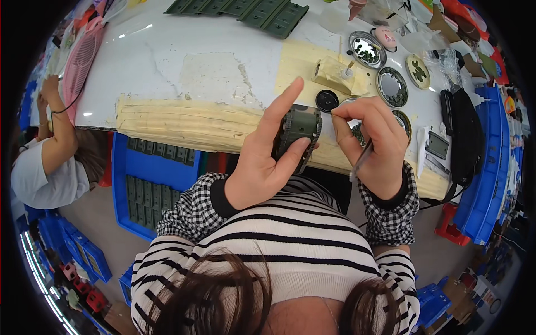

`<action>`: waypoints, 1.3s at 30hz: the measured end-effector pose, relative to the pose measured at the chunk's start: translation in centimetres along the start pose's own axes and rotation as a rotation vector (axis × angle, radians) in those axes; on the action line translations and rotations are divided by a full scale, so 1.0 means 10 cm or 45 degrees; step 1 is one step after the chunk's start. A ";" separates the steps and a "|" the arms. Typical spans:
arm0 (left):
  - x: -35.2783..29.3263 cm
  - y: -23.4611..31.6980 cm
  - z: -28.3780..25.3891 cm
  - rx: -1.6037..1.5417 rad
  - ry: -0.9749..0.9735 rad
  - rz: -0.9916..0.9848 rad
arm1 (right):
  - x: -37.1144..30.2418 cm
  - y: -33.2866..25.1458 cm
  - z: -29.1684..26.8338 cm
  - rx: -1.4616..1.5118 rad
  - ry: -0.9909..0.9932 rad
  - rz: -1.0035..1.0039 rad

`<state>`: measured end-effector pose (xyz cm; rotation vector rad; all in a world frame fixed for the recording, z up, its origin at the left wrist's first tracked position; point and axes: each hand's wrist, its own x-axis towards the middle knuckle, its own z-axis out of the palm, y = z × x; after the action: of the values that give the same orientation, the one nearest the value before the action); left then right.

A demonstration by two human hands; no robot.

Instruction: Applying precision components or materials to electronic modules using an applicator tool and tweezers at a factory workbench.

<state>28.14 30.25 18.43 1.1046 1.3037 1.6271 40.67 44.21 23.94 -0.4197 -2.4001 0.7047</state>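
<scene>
My left hand is closed around a small dark green model part with track-like ribbed edges, resembling a toy tank body. Its index finger points up along the part. To the right, my right hand pinches thumb and index finger together close to the part; anything tiny between the fingertips is too small to name. A thin grey stick-like tool is tucked in the same hand, its lower end sticking out below. A round dish of small green pieces is partly hidden behind this hand.
Metal dishes of small green parts stand at the right, near a black round cap and a tape-covered block. Green panels lie at the far edge. A blue crate stands below left; another person sits at the left.
</scene>
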 end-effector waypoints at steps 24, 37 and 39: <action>0.01 -0.03 0.09 0.006 0.083 0.079 | -0.20 0.15 0.05 -0.068 -0.084 -0.245; 0.05 0.02 0.04 -0.056 -0.056 0.001 | -0.29 0.06 -0.05 0.193 0.071 0.059; 0.04 0.02 0.04 -0.050 -0.062 -0.003 | -0.29 0.04 -0.05 0.180 0.047 0.062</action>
<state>28.36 30.73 18.78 1.1123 1.2363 1.6074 43.25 43.46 22.72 -0.4296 -2.2955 0.8744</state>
